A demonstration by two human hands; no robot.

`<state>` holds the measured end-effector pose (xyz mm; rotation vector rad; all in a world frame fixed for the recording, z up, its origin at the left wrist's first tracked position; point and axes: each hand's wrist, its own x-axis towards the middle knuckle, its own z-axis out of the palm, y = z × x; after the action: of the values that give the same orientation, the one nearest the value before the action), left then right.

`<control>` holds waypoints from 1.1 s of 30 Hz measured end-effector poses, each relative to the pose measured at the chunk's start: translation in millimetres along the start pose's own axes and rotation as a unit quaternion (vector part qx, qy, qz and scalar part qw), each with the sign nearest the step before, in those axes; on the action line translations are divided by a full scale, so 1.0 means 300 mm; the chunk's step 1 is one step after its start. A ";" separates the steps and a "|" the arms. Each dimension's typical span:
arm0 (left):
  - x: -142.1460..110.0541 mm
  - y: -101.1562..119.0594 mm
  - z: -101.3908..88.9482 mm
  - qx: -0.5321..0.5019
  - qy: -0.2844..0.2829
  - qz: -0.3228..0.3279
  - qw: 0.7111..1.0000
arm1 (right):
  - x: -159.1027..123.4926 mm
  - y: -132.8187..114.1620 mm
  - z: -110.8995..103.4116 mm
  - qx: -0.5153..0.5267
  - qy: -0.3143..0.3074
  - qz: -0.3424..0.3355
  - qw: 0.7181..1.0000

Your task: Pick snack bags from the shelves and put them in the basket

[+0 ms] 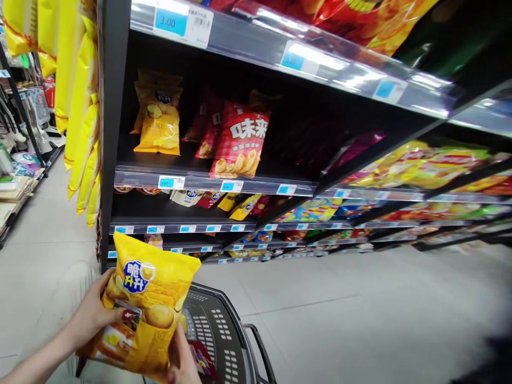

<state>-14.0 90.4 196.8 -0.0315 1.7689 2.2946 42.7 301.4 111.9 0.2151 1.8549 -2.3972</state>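
A yellow bag of potato chips (160, 282), upright and leaning a little, is held between both hands over a dark shopping basket (224, 325). My left hand (96, 312) grips its left side, the thumb with a dark red nail pressed on the front and the fingers behind. Low on the right side, my right hand (184, 357) holds the bag's edge; most of its fingers are hidden behind the bag or cut off by the frame. Inside the basket, a dark red packet (203, 360) shows partly beside the bag.
Black shelving holds similar yellow chip bags (158, 120) and red snack bags (242, 140), with price tags (172, 182) along the edges. Yellow packets (82, 106) hang at the shelf's left end. Grey tiled floor (340, 314) stretches to the right.
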 end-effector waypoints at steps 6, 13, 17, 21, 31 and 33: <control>-0.007 0.004 0.005 -0.012 -0.004 -0.005 1.000 | -0.021 0.006 0.105 0.097 0.001 0.042 0.994; -0.005 -0.004 -0.011 0.009 -0.022 0.003 1.000 | -0.015 0.001 0.120 0.034 0.025 0.024 0.999; 0.000 -0.003 -0.013 0.011 -0.006 -0.004 1.000 | -0.011 -0.014 0.118 0.017 0.030 0.014 0.999; 0.001 -0.004 -0.014 -0.004 -0.005 -0.004 1.000 | -0.010 -0.028 0.130 0.026 0.028 0.010 0.999; 0.007 -0.002 -0.016 0.009 -0.005 0.002 1.000 | -0.004 -0.034 0.144 0.064 0.042 0.017 0.997; 0.008 -0.004 -0.016 0.008 -0.007 0.004 1.000 | -0.001 -0.025 0.138 0.041 0.029 -0.002 0.999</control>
<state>-16.6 86.6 194.0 -0.0050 1.7843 2.2805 39.8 263.4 129.2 0.2914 1.7833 -2.4990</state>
